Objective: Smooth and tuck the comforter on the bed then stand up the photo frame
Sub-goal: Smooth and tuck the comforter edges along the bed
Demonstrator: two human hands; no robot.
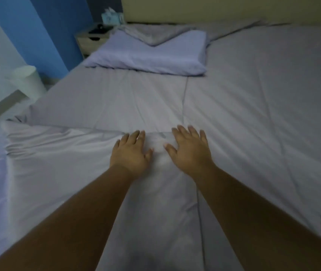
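From the head camera: two hands, one pillow, one comforter, one nightstand, one white bin. The left hand (130, 153) lies palm-down with fingers spread flat, gripping nothing, pressed on the comforter (253, 114) right at a bunched ridge of folds. The right hand (190, 149) sits just beside it, also flat and splayed, palm on the fabric, holding nothing. Both forearms are bare and stretch straight out from the bottom edge of the picture, nearly parallel, thumbs pointing toward each other.

The comforter is grey and covers the bed from the near edge up to the headboard (214, 8); the right side lies fairly smooth with a few long creases, while the left near corner is rumpled into wavy pleats. A single pale lilac pillow (147, 55) lies near the bed's far left corner, with a grey fold of fabric draped over its top.

Past that corner stands the nightstand (91, 41), carrying a teal box and some dark items too blurred to name. A blue wall (44, 26) rises behind it, and the white bin (27, 82) stands on the floor by the bed's left edge.
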